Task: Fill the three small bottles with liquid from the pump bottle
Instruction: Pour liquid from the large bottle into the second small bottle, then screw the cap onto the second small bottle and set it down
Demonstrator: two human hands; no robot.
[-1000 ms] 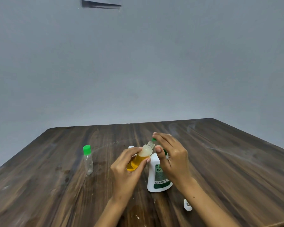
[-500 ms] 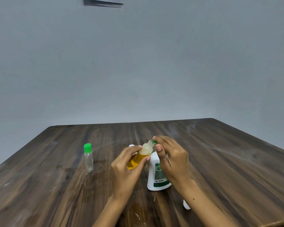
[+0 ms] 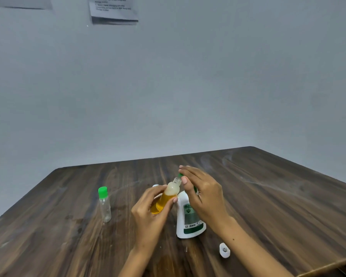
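Head view. A small clear bottle [image 3: 165, 197], uncapped and part-filled w/ amber liquid, is held tilted in the left hand [image 3: 151, 213]; fingers and thumb are curled round its body, neck aimed up and to the right toward the green pump nozzle [image 3: 180, 175]. The white pump bottle [image 3: 189, 218] w/ green label stands upright on the dark wood-grain table [image 3: 278, 206], just right of the left hand. The right hand [image 3: 203, 194] is laid over the pump head, fingers extended and only slightly bent, palm down; thumb tip lies just beside the small bottle's mouth. Whether the mouth touches the nozzle cannot be told.

To the left, well apart from the hands, a second small bottle [image 3: 104, 205] stands upright, clear, w/ green cap on; it looks empty. A small white object [image 3: 155, 185] is partly seen behind the left hand; identity cannot be told. Near the front edge, beside the right forearm, a white cap [image 3: 224, 250] lies on the table. On the grey wall [image 3: 208, 76] above, printed paper sheets [image 3: 113, 9] are fixed; text too blurred to read.
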